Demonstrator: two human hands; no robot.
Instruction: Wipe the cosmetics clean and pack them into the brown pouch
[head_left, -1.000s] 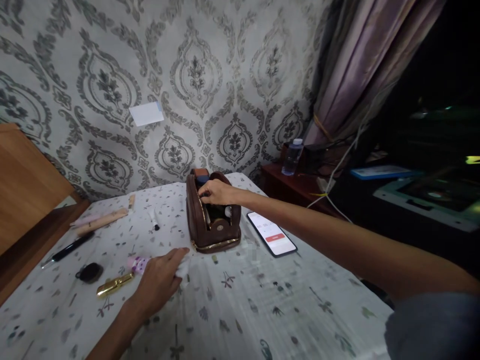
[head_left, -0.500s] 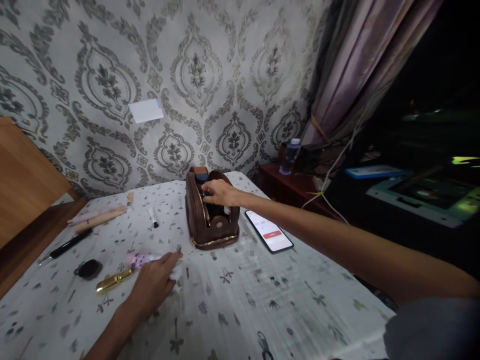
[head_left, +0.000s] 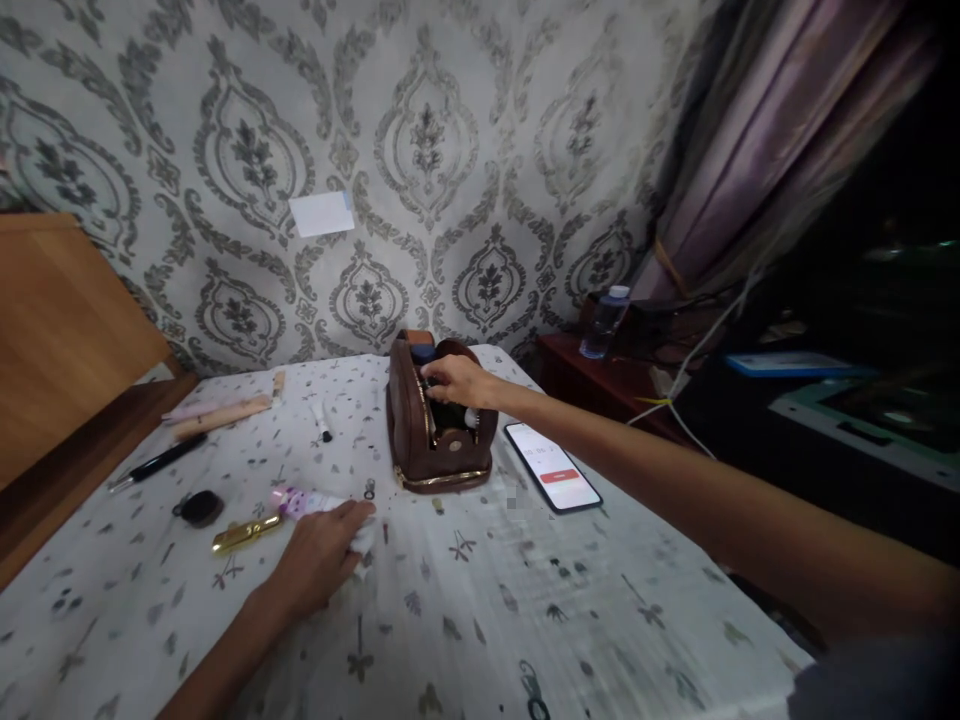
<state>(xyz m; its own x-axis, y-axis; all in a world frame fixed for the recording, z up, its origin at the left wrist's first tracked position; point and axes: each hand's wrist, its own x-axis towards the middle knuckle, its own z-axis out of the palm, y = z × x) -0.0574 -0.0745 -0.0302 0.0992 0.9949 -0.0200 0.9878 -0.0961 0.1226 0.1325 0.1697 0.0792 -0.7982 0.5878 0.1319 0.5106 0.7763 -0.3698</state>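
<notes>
A brown leather toiletry bag (head_left: 405,425) stands unzipped on the patterned cloth, with a dark blue item (head_left: 424,352) showing at its back. My right hand (head_left: 457,382) reaches into its opening, fingers pinched together near the zip edge; whatever they hold is too dark and small to name. Lower left, my left hand (head_left: 321,555) lies over the white end of a pink-and-purple squeeze tube (head_left: 300,502), its fingers curled round it. Close to that hand lie a gold lipstick-like case (head_left: 246,534) and a round black compact-like item (head_left: 199,508).
A lit phone (head_left: 559,480) lies right of the bag. At the left are a black pen-like stick (head_left: 161,462), a peach-coloured packet (head_left: 221,416) and a small brush (head_left: 322,424). A water bottle (head_left: 604,325) stands on the red side table (head_left: 559,365), near a white cable (head_left: 709,345).
The camera has turned slightly left, so everything sits further right in the picture. My right hand stays in the bag and my left hand stays on the tube.
</notes>
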